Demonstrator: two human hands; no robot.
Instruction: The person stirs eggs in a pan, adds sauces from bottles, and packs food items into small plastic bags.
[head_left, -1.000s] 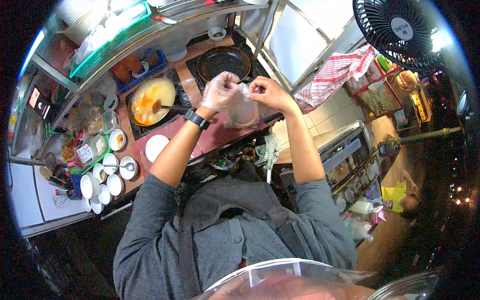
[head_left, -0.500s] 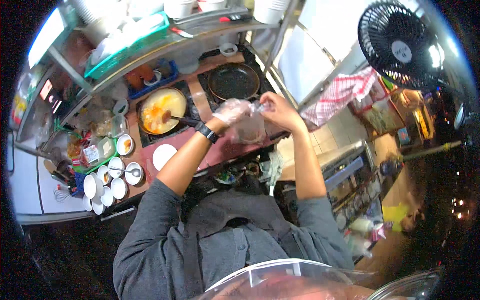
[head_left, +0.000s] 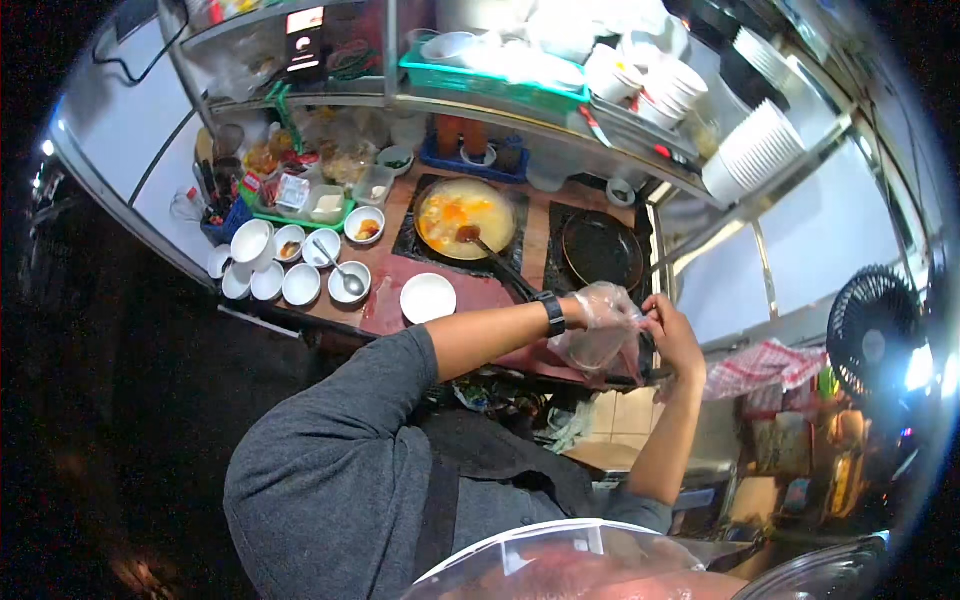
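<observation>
Left grip: the gloved left hand (head_left: 607, 304) looks closed on the top of a clear plastic bag (head_left: 592, 350).
Right grip: the bare right hand (head_left: 676, 340) pinches the bag's top, fingers together.
Bag: hangs below both hands, near the bench's front edge.
Handling: best to keep both pinches close and firm, letting the bag hang freely.
Bench (head_left: 537, 232): yellow mixture (head_left: 460, 212) in one pan; dark pan (head_left: 603, 255); white plate (head_left: 428, 299).
Room: black fan (head_left: 874, 340) and red-checked cloth (head_left: 775, 368) at right.
</observation>
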